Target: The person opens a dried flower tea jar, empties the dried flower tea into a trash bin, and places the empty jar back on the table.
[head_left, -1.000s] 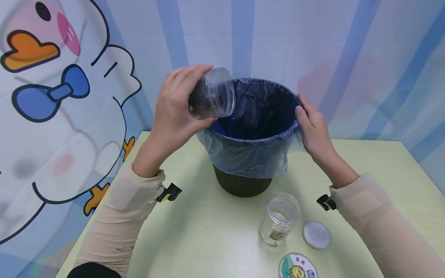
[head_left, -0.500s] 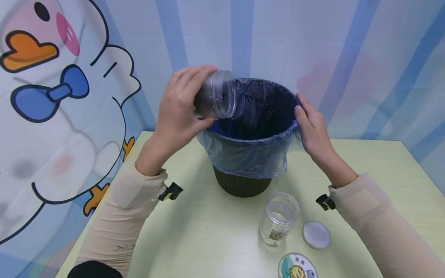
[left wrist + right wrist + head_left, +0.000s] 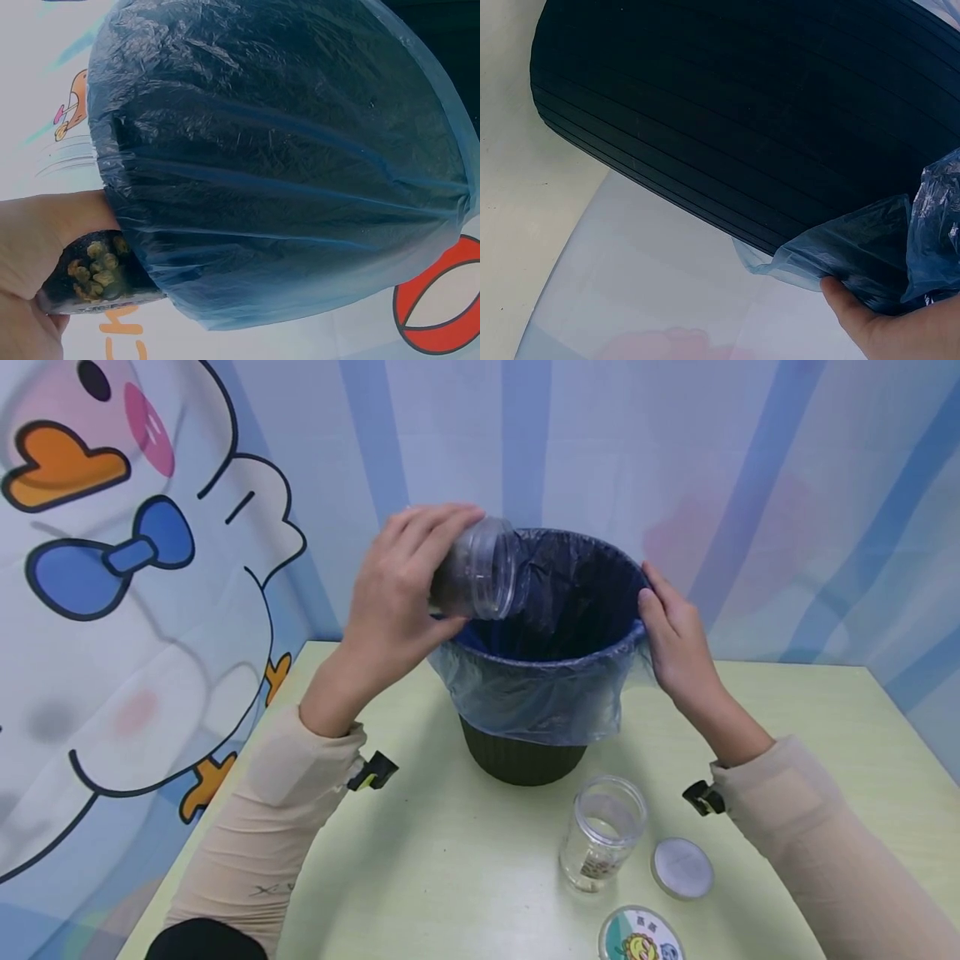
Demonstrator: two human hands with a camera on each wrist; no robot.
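My left hand (image 3: 397,585) grips a clear plastic jar (image 3: 491,572) by its body. The jar lies tipped on its side at the left rim of a black trash can, its open mouth facing right over the can's inside. In the left wrist view, yellowish-brown dried pieces (image 3: 97,266) show through the jar wall. A blue translucent trash bag (image 3: 540,702) lines the trash can (image 3: 521,760) and folds down over its rim. On the right side, my right hand (image 3: 678,639) holds the rim and bag, thumb outside; its other fingers are partly hidden.
In front of the can stands a second clear jar (image 3: 603,835), uncapped, with a printed patch low on it. Beside it lies a plain pale lid (image 3: 682,868), and nearer me a lid with a sunflower picture (image 3: 642,935). A cartoon-printed cloth (image 3: 600,443) hangs behind the table (image 3: 420,877).
My left hand has moved a little to the right, carrying the tipped jar farther over the trash can's opening. My right hand keeps its place on the rim.
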